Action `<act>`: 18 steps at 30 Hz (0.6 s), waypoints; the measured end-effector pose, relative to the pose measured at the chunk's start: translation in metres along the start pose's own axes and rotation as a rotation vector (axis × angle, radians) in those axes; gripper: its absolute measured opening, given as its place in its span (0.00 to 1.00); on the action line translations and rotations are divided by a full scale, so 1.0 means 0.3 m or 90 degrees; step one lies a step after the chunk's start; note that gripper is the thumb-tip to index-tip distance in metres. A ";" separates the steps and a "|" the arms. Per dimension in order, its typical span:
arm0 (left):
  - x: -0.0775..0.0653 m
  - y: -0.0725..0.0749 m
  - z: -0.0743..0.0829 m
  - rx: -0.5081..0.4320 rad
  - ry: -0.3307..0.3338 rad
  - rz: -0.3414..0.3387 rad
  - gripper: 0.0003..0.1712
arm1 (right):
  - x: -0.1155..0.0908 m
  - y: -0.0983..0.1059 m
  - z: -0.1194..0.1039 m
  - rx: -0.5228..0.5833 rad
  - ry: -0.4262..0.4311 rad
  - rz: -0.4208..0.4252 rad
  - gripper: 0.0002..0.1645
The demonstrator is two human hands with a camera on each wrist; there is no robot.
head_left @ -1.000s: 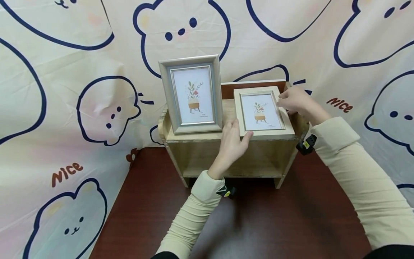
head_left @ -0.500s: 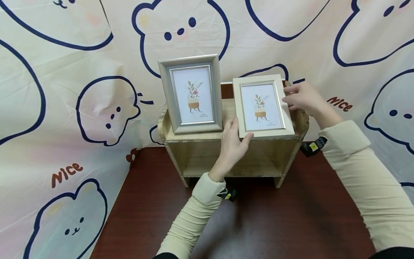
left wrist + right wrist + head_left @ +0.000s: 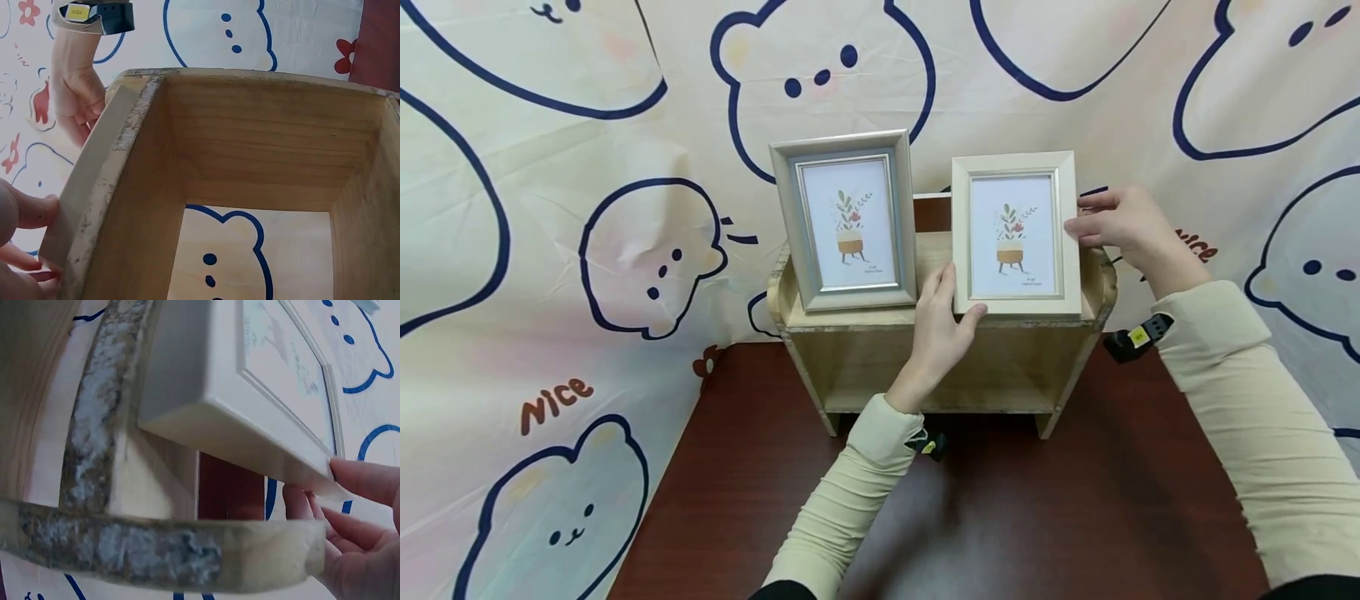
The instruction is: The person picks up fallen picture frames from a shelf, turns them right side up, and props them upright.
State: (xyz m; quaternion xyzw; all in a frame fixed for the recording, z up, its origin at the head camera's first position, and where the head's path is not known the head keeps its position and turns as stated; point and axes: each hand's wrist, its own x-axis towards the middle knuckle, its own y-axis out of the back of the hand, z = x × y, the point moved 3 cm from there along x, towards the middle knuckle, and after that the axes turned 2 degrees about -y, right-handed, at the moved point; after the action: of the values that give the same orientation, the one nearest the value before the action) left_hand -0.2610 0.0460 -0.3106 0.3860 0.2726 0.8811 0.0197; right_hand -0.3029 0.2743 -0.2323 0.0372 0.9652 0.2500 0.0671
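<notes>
A cream picture frame [image 3: 1013,235] with a potted-plant print stands tilted back on the top of a small wooden shelf [image 3: 850,317]. At its lower left corner, my left hand [image 3: 934,329] holds the edge, thumb along the bottom. My right hand [image 3: 1123,223] pinches the right edge higher up. In the right wrist view, the thumb meets the front of the cream frame [image 3: 275,440] while fingers reach behind it. The left wrist view has the bottom edge of the cream frame [image 3: 94,156] along the shelf's front edge, with left fingertips [image 3: 37,209] against it.
To the left on the shelf top stands a larger silver picture frame [image 3: 850,221] with a similar print. Raised wooden ends [image 3: 156,550] bound the shelf top. The shelf stands on a dark red table [image 3: 1000,517], before a cartoon-printed cloth [image 3: 647,108].
The cream frame has gone from lying back to standing more upright. My right hand has moved with its edge, outward to the right; my left hand has stayed at the lower corner.
</notes>
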 end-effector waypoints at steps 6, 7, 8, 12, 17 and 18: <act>-0.001 -0.007 -0.002 -0.005 -0.015 0.013 0.37 | 0.015 0.015 0.004 0.058 0.024 -0.058 0.41; -0.001 -0.009 -0.004 -0.004 -0.017 0.015 0.38 | 0.015 0.017 0.003 0.063 0.025 -0.063 0.42; 0.000 -0.010 -0.006 -0.003 -0.020 0.016 0.38 | 0.015 0.019 0.003 0.066 0.026 -0.065 0.42; -0.001 -0.016 -0.015 -0.005 -0.022 0.019 0.37 | 0.010 0.027 0.009 0.101 0.015 -0.056 0.44; 0.000 -0.013 -0.020 -0.017 -0.028 0.022 0.35 | 0.003 0.037 0.017 0.179 0.021 -0.041 0.47; 0.002 -0.011 -0.020 -0.019 -0.031 0.023 0.34 | 0.002 0.040 0.017 0.186 0.029 -0.038 0.47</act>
State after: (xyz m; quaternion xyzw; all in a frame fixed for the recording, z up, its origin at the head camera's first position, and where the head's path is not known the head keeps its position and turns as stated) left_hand -0.2661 0.0462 -0.3152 0.4117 0.2517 0.8757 0.0163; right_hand -0.3023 0.2870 -0.2309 0.0122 0.9933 0.1052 0.0464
